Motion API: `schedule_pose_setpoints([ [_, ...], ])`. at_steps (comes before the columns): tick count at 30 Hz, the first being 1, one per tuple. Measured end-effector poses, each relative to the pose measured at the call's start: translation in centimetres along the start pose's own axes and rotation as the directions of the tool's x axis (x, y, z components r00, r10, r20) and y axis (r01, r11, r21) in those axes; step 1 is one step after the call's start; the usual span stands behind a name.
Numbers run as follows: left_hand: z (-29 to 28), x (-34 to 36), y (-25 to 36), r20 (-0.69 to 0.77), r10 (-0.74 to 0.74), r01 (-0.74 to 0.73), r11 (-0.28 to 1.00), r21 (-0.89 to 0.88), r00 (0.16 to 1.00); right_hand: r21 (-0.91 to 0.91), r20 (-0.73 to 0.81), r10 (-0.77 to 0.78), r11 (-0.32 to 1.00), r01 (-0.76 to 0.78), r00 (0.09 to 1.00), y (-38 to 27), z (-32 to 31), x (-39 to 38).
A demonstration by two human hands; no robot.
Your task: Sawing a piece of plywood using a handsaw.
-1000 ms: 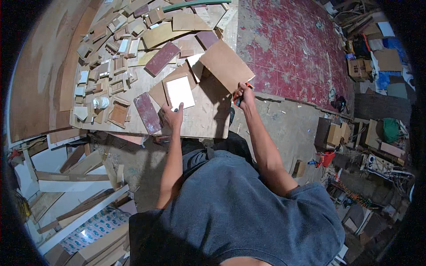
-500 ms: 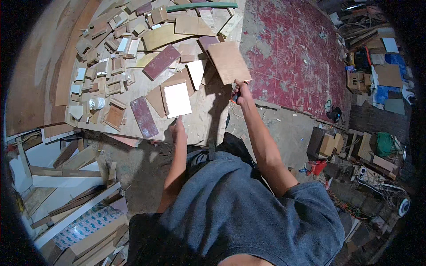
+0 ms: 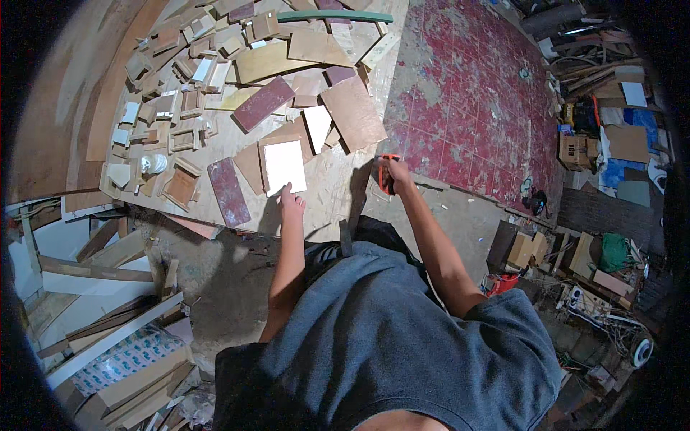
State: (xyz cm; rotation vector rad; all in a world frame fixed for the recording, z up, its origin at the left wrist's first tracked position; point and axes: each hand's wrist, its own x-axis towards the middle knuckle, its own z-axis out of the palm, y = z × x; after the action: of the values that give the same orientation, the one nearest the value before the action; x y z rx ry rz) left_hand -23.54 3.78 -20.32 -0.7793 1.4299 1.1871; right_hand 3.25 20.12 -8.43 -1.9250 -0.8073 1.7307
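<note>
My left hand [image 3: 291, 207] is closed on the near edge of a bright white rectangular board [image 3: 284, 165], its thumb on top. Brown panels lie partly beneath that board. Past the table's right edge, my right hand [image 3: 397, 174] is wrapped round an orange-and-black hand tool [image 3: 386, 176] whose exact kind I cannot make out. Ahead of it, a light brown plywood board [image 3: 353, 115] rests on the table, beside a white wedge-shaped piece [image 3: 318, 127]. A dark red board [image 3: 228, 192] lies left of the white one.
Small wooden frames and blocks crowd the left of the table [image 3: 320, 219], around a spiral light bulb [image 3: 152, 164]. A curved green strip [image 3: 334, 16] lies at its far side. Scrap wood [image 3: 108, 273] is heaped at lower left; worn red tiled floor [image 3: 467, 93] spreads to the right.
My right hand has let go of the plywood board, which now lies on the table, and has drawn back slightly, showing the orange-and-black tool more fully. My left hand still grips the white board.
</note>
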Motion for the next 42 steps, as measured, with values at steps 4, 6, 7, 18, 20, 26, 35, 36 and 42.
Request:
schedule_pose_setpoints([
  [4, 2.8, -2.0, -0.6, 0.015, -0.007, 0.005, 0.997, 0.074, 1.0, 0.189, 0.2, 0.126, 0.968, -0.164, 0.972, 3.8, -5.6, 1.2],
  [6, 2.3, -1.1, -0.2, -0.037, -0.029, 0.03, 0.999, 0.027, 0.999, 0.126, 0.138, 0.107, 0.984, -0.124, 0.985, 4.4, -4.8, 0.4],
  [7, 2.4, -0.8, -0.2, -0.079, -0.068, 0.068, 0.998, -0.007, 0.995, 0.066, 0.054, 0.083, 0.994, -0.086, 0.995, 4.9, -4.9, -0.1],
  [18, -3.2, -1.9, -1.5, 0.216, 0.205, -0.19, 0.978, -0.089, 0.955, 0.109, 0.135, 0.094, 0.988, -0.109, 0.986, 7.1, -6.2, -1.5],
  [20, -5.5, -1.6, -1.3, 0.188, 0.242, -0.238, 0.97, -0.044, 0.952, 0.09, 0.146, 0.112, 0.988, -0.126, 0.983, 6.5, -5.2, -2.2],
  [26, -11.4, -5.1, -0.2, 0.263, 0.324, -0.402, 0.85, 0.34, 0.909, 0.102, 0.101, 0.144, 0.983, -0.154, 0.984, 7.0, -5.3, -3.2],
  [35, -15.1, -4.5, 4.8, 0.358, 0.235, -0.428, 0.463, 0.776, 0.904, 0.037, 0.161, 0.16, 0.985, -0.168, 0.974, 8.0, -4.2, -6.8],
  [36, -15.0, -4.3, 5.4, 0.394, 0.234, -0.456, 0.36, 0.814, 0.889, 0.06, 0.207, 0.164, 0.982, -0.18, 0.965, 8.2, -4.3, -7.1],
  [42, -13.3, -2.9, 6.5, 0.477, 0.413, -0.554, 0.083, 0.828, 0.776, 0.114, 0.119, 0.209, 0.968, -0.222, 0.971, 10.2, -5.4, -8.3],
])
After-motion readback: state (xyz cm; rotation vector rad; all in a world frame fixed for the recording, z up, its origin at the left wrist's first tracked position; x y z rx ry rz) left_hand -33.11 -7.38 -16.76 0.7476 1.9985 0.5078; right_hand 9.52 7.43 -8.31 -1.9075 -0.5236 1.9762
